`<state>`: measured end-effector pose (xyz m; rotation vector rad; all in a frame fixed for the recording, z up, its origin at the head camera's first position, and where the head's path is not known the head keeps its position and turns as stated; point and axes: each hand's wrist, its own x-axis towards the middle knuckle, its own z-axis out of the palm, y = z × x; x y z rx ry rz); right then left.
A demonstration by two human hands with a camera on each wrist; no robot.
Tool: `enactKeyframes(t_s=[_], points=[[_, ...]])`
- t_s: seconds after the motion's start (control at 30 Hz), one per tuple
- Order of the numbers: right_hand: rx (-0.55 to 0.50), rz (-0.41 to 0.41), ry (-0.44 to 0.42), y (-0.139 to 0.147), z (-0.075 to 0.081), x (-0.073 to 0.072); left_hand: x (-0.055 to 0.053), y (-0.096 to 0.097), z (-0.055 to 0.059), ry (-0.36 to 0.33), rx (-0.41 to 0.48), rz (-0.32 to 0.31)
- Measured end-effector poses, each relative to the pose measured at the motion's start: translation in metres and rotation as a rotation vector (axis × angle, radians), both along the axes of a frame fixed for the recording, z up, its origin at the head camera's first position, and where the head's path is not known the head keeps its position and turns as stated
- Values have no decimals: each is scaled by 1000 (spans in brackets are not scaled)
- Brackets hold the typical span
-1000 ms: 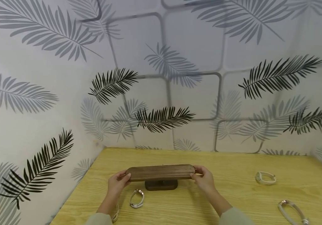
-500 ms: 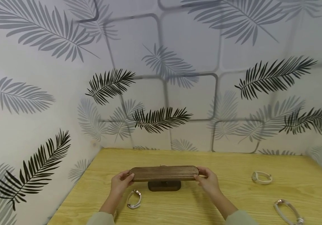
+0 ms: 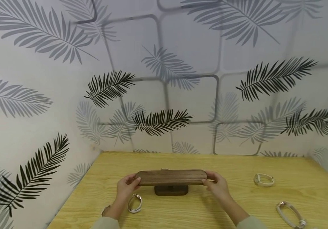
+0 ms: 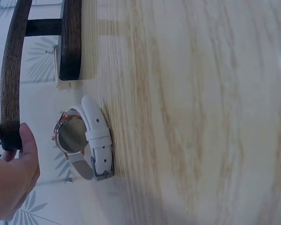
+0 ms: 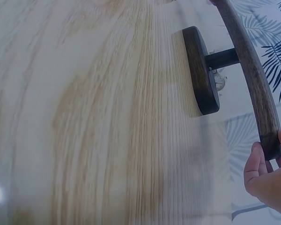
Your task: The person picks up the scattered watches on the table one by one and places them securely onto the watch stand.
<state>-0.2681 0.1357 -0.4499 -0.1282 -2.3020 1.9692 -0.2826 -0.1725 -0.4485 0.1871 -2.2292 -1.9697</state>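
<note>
A dark brown wooden T-shaped display stand (image 3: 171, 178) is upright between my two hands, its short post joining a long rounded bar to a smaller base (image 3: 171, 190) right at the tabletop. My left hand (image 3: 126, 189) pinches the bar's left end, thumb on the near side. At the opposite end, my right hand (image 3: 219, 188) holds the bar in the same way. Beside my left hand, a wristwatch (image 4: 72, 135) with a white strap and rose-gold case stands on its side. Behind the bar another watch (image 3: 165, 169) is mostly hidden.
Two more pale-strapped watches lie on the right: one farther back (image 3: 257, 179), one nearer (image 3: 301, 222). Part of another watch (image 3: 104, 210) shows by my left forearm. The yellow wood-grain table (image 3: 224, 163) ends at a leaf-patterned wall covering (image 3: 192, 101).
Both hands have moved the stand a little to the right, away from the watch near my left hand. The view has turned slightly right, and a watch now shows by my left forearm.
</note>
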Motion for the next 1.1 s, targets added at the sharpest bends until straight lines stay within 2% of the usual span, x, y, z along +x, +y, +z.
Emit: enactKeyframes(t_s=[0.13, 0.47, 0.83, 1.1], points=[[9, 1, -11, 7, 1, 4, 2, 7, 0, -6, 4, -10], [45, 12, -44, 29, 0, 11, 4, 23, -4, 31, 6, -68], [62, 2, -76, 53, 1, 21, 10, 46, -4, 49, -17, -63], [73, -6, -62, 65, 2, 22, 11, 57, -2, 73, -11, -67]])
